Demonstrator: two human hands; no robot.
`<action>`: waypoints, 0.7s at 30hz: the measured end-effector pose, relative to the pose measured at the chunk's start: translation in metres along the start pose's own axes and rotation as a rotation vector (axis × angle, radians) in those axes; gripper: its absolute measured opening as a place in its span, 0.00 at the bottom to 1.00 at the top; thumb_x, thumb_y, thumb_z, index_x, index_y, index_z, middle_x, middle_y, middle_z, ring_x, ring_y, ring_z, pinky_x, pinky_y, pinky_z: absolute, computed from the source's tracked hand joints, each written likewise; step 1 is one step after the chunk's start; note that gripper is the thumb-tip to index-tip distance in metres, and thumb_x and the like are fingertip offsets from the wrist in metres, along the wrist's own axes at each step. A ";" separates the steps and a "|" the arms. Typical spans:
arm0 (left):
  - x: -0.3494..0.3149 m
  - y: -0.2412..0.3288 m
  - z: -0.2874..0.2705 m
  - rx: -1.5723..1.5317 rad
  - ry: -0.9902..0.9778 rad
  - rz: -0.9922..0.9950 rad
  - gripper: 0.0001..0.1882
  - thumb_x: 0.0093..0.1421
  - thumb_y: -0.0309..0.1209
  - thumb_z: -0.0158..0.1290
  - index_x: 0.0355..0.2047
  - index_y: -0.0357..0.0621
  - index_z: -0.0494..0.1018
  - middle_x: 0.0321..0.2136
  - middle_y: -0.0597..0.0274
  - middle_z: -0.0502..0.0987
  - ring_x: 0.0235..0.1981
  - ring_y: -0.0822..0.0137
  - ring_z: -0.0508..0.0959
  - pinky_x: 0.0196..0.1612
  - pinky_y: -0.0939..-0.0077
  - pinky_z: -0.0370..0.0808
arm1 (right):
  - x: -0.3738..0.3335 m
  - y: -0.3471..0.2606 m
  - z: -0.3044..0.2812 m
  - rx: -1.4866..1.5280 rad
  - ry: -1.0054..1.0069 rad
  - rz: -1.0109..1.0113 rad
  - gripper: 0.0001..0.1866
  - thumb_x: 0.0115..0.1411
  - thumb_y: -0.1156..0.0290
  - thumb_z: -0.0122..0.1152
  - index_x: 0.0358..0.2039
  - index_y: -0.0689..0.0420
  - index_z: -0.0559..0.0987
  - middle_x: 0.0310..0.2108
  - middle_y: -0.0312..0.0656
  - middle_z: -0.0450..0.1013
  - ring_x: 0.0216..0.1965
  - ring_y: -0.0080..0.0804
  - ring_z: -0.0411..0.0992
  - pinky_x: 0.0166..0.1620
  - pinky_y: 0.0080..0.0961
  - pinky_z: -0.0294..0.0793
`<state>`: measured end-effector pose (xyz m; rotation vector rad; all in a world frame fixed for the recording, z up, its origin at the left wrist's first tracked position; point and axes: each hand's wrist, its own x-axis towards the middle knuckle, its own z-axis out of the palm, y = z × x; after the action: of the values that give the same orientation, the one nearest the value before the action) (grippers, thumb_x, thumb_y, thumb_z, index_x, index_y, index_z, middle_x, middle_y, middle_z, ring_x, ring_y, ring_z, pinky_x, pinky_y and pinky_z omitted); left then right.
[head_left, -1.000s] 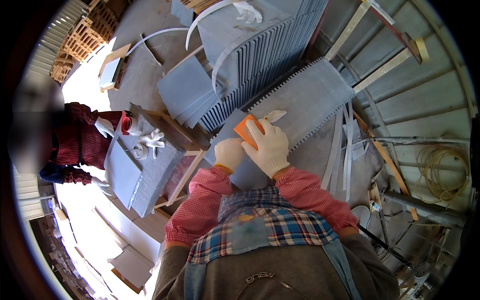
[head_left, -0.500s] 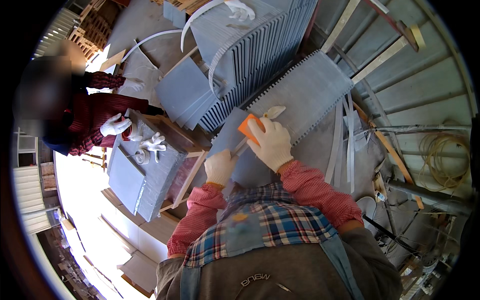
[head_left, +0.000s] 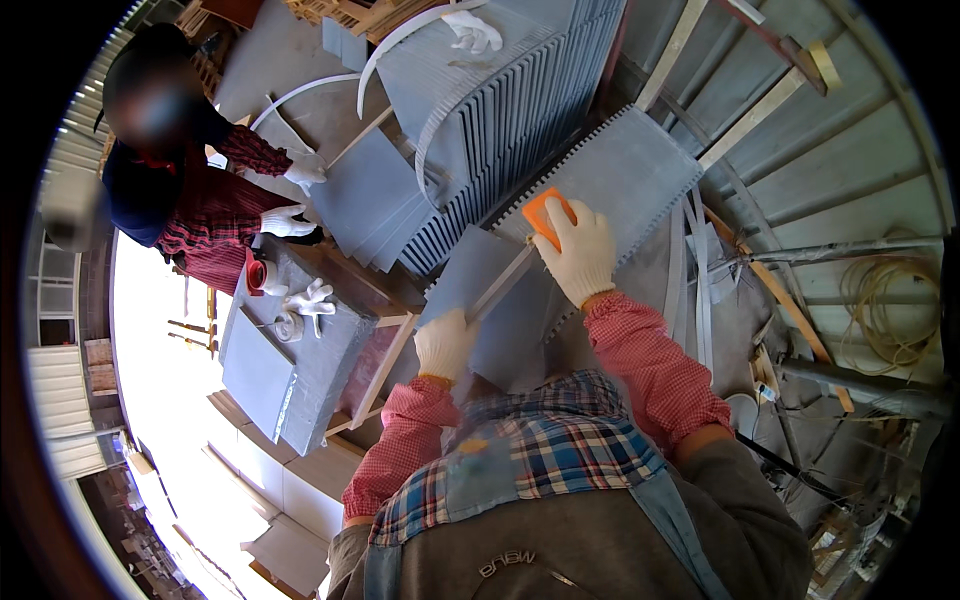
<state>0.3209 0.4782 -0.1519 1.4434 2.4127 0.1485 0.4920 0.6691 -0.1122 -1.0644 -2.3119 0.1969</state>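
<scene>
In my right hand (head_left: 582, 258), gloved in white, is an orange block (head_left: 547, 214), fingers wrapped over it. It is above the far end of a narrow pale strip (head_left: 503, 283) running up from my left hand (head_left: 445, 346). I cannot tell whether this strip is separate or the edge of a grey panel (head_left: 462, 270). My left hand, also gloved, is closed around its near end. Flat grey panels lie on both sides of the strip. Beyond my right hand stretches a long stack of grey panels with a toothed-looking edge (head_left: 640, 150).
A tall stack of grey sheets (head_left: 520, 100) stands ahead, with a white glove (head_left: 473, 32) on top. At left, a co-worker (head_left: 200, 190) stands by a bench (head_left: 345, 345) bearing gloves and a tape roll (head_left: 289, 326). Metal bars (head_left: 760, 120) and coiled hose (head_left: 885, 315) are at right.
My right hand has moved away from my left with the orange block, up and right along the strip. The co-worker has leaned in and reached toward the sheets.
</scene>
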 end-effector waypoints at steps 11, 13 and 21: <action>0.000 0.008 -0.003 0.016 -0.043 -0.020 0.21 0.63 0.48 0.56 0.32 0.40 0.82 0.29 0.44 0.83 0.32 0.41 0.83 0.38 0.48 0.79 | -0.015 -0.020 0.010 0.084 -0.069 0.001 0.29 0.56 0.58 0.71 0.58 0.48 0.76 0.48 0.44 0.73 0.42 0.49 0.73 0.42 0.43 0.77; -0.002 0.008 -0.002 0.069 -0.097 -0.019 0.19 0.65 0.46 0.56 0.34 0.42 0.81 0.31 0.45 0.84 0.33 0.42 0.84 0.38 0.47 0.80 | -0.033 -0.047 0.010 0.120 -0.127 0.028 0.30 0.56 0.57 0.71 0.59 0.48 0.76 0.49 0.44 0.74 0.43 0.49 0.73 0.44 0.45 0.77; -0.003 0.009 0.000 0.071 -0.031 0.023 0.20 0.65 0.47 0.54 0.32 0.41 0.80 0.28 0.47 0.83 0.31 0.43 0.84 0.36 0.46 0.79 | -0.024 -0.024 0.008 0.075 -0.040 0.080 0.30 0.56 0.59 0.72 0.58 0.50 0.75 0.49 0.46 0.73 0.42 0.51 0.73 0.42 0.46 0.77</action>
<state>0.3291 0.4801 -0.1491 1.4939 2.3999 0.0455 0.4842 0.6363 -0.1212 -1.1248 -2.2804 0.3368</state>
